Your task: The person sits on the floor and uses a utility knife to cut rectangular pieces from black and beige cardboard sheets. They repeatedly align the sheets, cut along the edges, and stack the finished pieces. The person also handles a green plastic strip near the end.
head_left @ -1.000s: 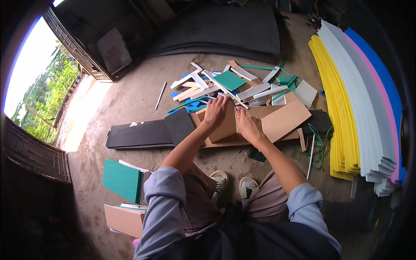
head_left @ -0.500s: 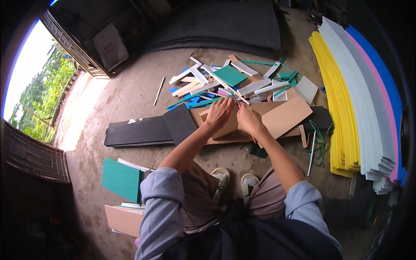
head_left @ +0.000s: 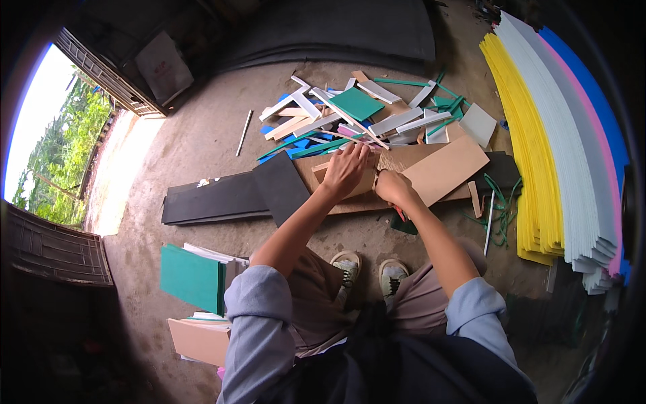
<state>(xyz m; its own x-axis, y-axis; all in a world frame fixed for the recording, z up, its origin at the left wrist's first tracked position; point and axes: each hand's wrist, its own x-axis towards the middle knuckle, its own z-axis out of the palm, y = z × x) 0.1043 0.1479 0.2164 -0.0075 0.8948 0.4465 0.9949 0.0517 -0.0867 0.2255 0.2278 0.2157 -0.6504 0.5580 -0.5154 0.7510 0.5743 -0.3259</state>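
Note:
My left hand (head_left: 346,171) bends its fingers over the far edge of a tan foam sheet (head_left: 363,185), which lies on a larger brown board (head_left: 387,160). Close to its right, my right hand (head_left: 393,188) is closed round a red-handled tool (head_left: 402,214). A dark tip shows by its fingers at the sheet's right side; most of the tool is hidden in the fist. Right of that hand lies another tan foam sheet (head_left: 447,170), set at a slant. A black foam piece (head_left: 286,185) rests left of my left forearm.
Beyond my hands spreads a heap of foam offcuts with a green piece (head_left: 358,104) on top. Tall stacks of yellow sheets (head_left: 528,161) and white sheets (head_left: 558,148) stand right. Green blocks (head_left: 193,277) sit at lower left. Large black sheets (head_left: 330,34) lie at the back.
My right hand has drawn back toward me from the sheet's far edge, with the red-handled tool still in it. My left hand stays near the far edge. The view has shifted slightly.

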